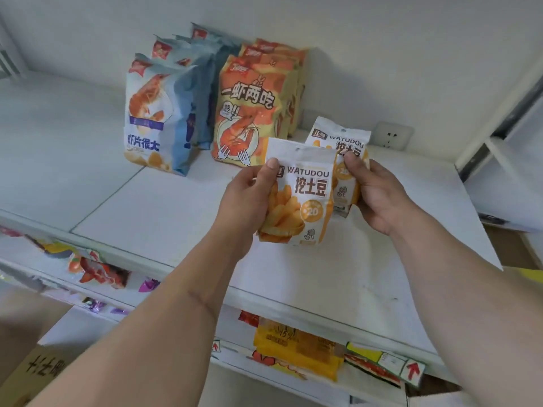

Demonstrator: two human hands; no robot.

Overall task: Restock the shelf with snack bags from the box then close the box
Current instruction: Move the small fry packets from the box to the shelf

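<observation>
Above the shelf [176, 207]: both hands hold white-and-orange WATUDOU snack bags upright over its white top.
Left hand [246, 195]: thumb curled over the front left edge of the near bag [305, 201], fingers behind it; the bag hangs just above the shelf, touching nothing else that can be seen.
Right hand [373, 189]: thumb pressed on the front of the far bag [338, 142], fingers wrapped round its right side.
Far bag: partly hidden behind the near bag, further back on the shelf; whether it rests on the shelf cannot be told.
Blue bags [152, 113]: a row standing at the back of the shelf.
Orange bags [249, 107]: a row just right of the blue ones, left of the far bag.
Socket [392, 135]: on the wall behind the shelf, right of the far bag.
Below the shelf: more packets on lower tiers.
</observation>
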